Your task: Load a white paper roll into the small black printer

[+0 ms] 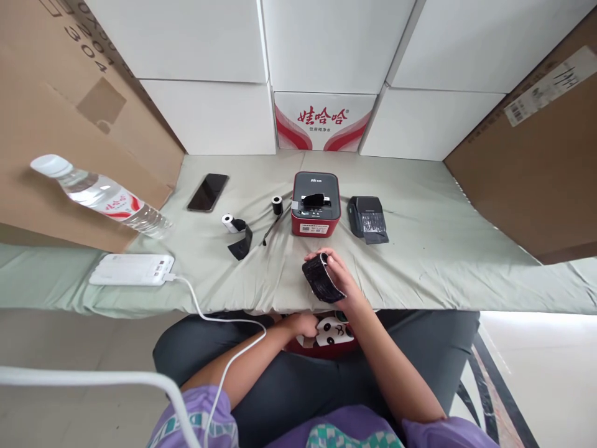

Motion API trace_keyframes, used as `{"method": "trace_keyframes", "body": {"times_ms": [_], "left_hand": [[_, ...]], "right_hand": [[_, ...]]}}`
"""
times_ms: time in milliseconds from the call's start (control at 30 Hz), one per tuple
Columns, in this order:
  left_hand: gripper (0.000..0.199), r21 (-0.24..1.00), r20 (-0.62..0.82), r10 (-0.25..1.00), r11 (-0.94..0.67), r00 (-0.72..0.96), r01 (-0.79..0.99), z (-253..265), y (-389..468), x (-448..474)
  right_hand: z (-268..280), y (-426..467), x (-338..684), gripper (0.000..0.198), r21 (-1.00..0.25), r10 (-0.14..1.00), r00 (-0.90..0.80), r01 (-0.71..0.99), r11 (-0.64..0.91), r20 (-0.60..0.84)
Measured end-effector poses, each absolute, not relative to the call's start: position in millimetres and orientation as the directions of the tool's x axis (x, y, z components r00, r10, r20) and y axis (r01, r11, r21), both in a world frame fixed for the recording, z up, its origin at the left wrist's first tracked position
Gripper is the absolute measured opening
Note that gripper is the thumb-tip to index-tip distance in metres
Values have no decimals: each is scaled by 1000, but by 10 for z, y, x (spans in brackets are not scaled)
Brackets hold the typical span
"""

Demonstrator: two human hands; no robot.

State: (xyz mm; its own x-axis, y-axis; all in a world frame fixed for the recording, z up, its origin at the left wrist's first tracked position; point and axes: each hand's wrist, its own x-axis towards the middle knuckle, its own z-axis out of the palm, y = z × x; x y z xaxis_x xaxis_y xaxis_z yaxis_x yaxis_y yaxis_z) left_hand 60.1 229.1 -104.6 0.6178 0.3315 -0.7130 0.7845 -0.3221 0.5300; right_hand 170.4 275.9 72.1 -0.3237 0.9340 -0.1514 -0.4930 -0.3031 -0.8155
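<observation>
My right hand (pixel 338 272) is closed round a roll of black paper (pixel 321 281) with a white edge, its loose end hanging down above the table's front edge. In my lap lies a red item with a panda face (pixel 334 331), partly hidden under the table edge. My left hand (pixel 304 325) rests against it, fingers curled; what they hold, if anything, is hidden. Beyond my right hand stands a red and dark grey printer (pixel 316 204), black paper sticking out of its top slot. To its right sits a small black printer (pixel 367 219) with a black strip at its front.
Left of the printers are two small paper rolls with black tails, one roll (pixel 228 222) and another roll (pixel 277 204), and a phone (pixel 208 192). A power bank (pixel 132 269) with a white cable (pixel 198 308) lies near a water bottle (pixel 105 194). White boxes (pixel 321 121) line the back.
</observation>
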Motion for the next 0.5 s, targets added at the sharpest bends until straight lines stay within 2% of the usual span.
{"method": "trace_keyframes", "body": {"times_ms": [233, 500], "left_hand": [[44, 416, -791, 334, -319, 512, 852, -899, 2298, 640], [42, 460, -761, 346, -309, 549, 833, -945, 2291, 639]], "right_hand": [[704, 2881, 1783, 32, -934, 979, -172, -320, -163, -112], [758, 2962, 1623, 29, -998, 984, -179, -64, -7, 4]]}}
